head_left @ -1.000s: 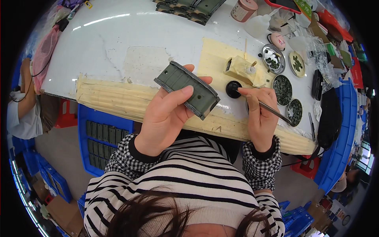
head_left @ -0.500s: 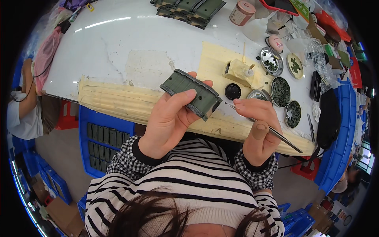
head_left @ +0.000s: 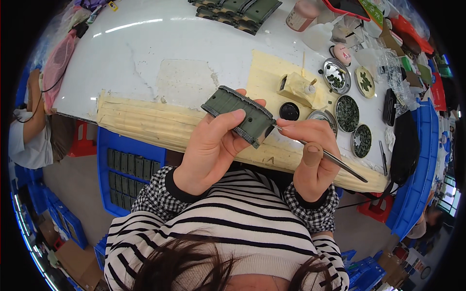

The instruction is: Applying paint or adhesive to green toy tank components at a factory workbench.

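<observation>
My left hand (head_left: pixel 208 145) is closed round a dark green model part (head_left: pixel 235 110), a curved block with ribbed edges, tilted above the table's front edge. The thumb lies across its top face. My right hand (head_left: pixel 315 153) pinches a fine paintbrush (head_left: pixel 345 167) with a dark, slim handle, its thumb wearing a tan finger cover. The brush tip meets the right end of the model part, or very nearly; actual contact is too small to tell. Just beyond that hand lie a small round black cap or pot (head_left: pixel 289 111) and a tape-wrapped bottle holder (head_left: pixel 297 89).
Round tins (head_left: pixel 347 113) of small green pieces stand at the right, beside a metal dish (head_left: pixel 336 72). More green model parts (head_left: pixel 238 14) sit at the far edge. A blue crate (head_left: pixel 103 169) of similar parts is below left. Another person's arm (head_left: pixel 34 104) shows far left.
My right hand has brought the paintbrush leftward, from a gap to the right end of the model part. The left hand keeps its hold, and the view has shifted slightly.
</observation>
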Demonstrator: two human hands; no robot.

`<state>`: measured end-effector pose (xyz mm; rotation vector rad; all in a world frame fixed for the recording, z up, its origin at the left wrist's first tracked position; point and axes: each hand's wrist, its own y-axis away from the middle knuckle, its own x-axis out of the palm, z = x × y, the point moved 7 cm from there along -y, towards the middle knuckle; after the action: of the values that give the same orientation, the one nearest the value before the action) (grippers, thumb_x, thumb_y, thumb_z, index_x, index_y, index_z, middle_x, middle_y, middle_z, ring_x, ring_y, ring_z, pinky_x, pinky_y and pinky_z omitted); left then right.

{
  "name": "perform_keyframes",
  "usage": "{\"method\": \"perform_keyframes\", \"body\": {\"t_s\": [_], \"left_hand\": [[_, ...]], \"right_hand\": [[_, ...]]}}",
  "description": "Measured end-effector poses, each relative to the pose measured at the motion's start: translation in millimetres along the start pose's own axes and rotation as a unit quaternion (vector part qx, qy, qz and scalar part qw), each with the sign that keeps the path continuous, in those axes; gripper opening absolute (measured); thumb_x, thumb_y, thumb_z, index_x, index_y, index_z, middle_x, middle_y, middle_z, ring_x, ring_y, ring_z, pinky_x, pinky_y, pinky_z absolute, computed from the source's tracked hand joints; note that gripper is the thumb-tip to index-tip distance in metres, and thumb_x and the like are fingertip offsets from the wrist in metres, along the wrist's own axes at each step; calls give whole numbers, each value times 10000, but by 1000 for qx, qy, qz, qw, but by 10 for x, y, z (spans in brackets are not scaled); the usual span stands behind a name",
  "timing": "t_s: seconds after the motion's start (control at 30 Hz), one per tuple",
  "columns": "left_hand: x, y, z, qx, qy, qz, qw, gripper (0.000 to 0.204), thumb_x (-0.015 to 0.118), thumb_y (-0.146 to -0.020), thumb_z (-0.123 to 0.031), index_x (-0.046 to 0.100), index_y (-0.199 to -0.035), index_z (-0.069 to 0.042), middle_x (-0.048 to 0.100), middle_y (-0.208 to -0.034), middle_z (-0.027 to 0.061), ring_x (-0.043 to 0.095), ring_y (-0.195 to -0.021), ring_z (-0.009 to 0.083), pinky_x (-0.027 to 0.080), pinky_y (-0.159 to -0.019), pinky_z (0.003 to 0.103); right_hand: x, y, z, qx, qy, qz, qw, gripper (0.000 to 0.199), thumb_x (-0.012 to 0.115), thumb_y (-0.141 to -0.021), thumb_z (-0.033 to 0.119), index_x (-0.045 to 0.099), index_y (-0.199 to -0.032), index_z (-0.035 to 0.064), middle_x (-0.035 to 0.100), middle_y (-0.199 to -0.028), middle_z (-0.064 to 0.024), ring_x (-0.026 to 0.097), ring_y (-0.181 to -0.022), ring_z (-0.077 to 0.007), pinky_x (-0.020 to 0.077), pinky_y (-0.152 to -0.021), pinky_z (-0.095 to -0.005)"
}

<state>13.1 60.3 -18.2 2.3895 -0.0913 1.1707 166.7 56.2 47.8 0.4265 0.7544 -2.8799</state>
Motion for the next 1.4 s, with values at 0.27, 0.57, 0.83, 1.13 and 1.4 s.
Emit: {"method": "perform_keyframes", "body": {"t_s": [0.27,0.57,0.83,1.13,1.4], "left_hand": [[-4,-3,4,2,1,-3,1000,423,483,-932,-120,380,-1333,-38,499,-1305,177,564,-1130,206,487,-954,322],[-10,-12,52,-4,28,1,1000,414,491,-935,-123,386,-1326,-37,502,-1302,169,564,-1131,201,486,-955,309],[-15,-10,62,3,24,1,1000,414,486,-931,-114,383,-1326,-39,506,-1297,173,562,-1136,207,481,-966,317],[5,7,74,5,25,10,1000,427,482,-925,-107,374,-1335,-58,505,-1298,167,554,-1145,213,468,-979,329],[18,-9,91,15,71,62,995,441,502,-922,-96,349,-1335,-84,490,-1297,179,566,-1117,219,511,-920,352]], "right_hand": [[5,3,-14,1,6,1,1000,226,514,-951,160,670,-991,1,658,-989,-143,611,-892,-231,479,-786,-304],[12,39,-14,-6,11,-1,1000,197,519,-932,103,667,-998,-9,644,-1013,-159,627,-901,-225,494,-781,-289],[11,40,6,-14,23,11,1000,173,535,-895,40,669,-993,-12,641,-1010,-163,632,-898,-228,505,-765,-287],[6,47,41,-21,37,14,999,169,542,-877,4,661,-995,-18,637,-1017,-168,635,-899,-240,512,-768,-298],[18,70,166,-58,37,26,997,196,566,-839,-22,649,-1016,-27,613,-1018,-168,635,-966,-292,510,-822,-337]]}}
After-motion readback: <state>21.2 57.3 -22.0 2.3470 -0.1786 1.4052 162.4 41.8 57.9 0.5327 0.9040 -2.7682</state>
